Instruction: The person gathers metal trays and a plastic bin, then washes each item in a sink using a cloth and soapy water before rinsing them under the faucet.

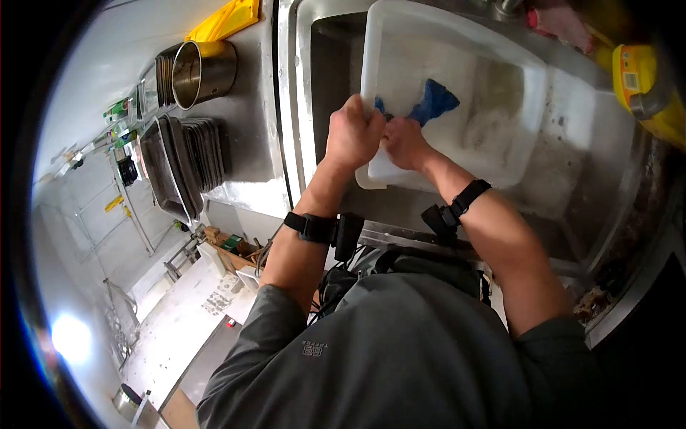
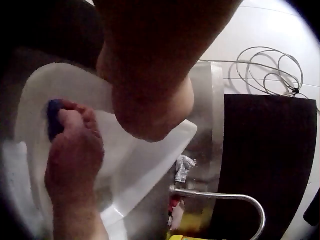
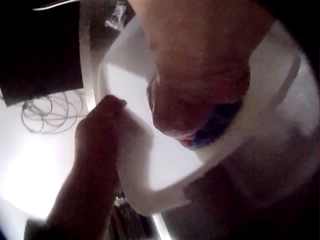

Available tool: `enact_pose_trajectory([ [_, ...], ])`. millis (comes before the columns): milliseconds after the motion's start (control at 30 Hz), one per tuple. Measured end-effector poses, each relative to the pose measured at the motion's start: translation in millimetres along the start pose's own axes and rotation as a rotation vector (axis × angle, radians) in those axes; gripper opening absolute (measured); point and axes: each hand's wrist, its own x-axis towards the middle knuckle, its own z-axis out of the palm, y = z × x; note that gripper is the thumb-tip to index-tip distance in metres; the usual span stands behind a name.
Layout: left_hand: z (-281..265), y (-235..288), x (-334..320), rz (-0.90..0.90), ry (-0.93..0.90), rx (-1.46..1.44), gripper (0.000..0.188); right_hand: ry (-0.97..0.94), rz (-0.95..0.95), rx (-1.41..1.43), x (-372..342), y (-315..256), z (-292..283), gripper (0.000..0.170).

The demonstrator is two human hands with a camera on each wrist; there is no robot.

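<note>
A white plastic tub (image 1: 500,107) lies in the metal sink. My left hand (image 1: 355,134) (image 2: 150,112) (image 3: 102,125) is curled over the tub's rim on the left side and grips it. Just inside that rim, my right hand (image 1: 407,144) (image 2: 75,145) (image 3: 195,105) grips a blue cloth (image 1: 434,102) (image 2: 53,119) (image 3: 218,125). Part of the cloth sticks out beyond the fingers, and a small blue piece shows between the two hands. The tub's inner surface has greyish marks. My fingertips are partly hidden in the head view.
Stacked metal trays (image 1: 193,161) and a metal pot (image 1: 205,74) stand on the counter left of the sink. A yellow container (image 1: 647,93) is at the far right, near a pink cloth (image 1: 561,27). A curved metal pipe (image 2: 235,196) rises beside the tub.
</note>
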Motion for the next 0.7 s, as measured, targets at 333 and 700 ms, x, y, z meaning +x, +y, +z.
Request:
enact_pose_trajectory([
  [333,-7.4,-3.4,8.1,0.005,0.017,0.045,0.018,-0.137,0.065,-0.588,-52.0,114.8,-57.4,0.013],
  [700,-16.2,47.1,-4.9,0.028,-0.02,0.002,0.018,0.282,0.223,0.276,-24.5,20.7,-68.8,0.021],
])
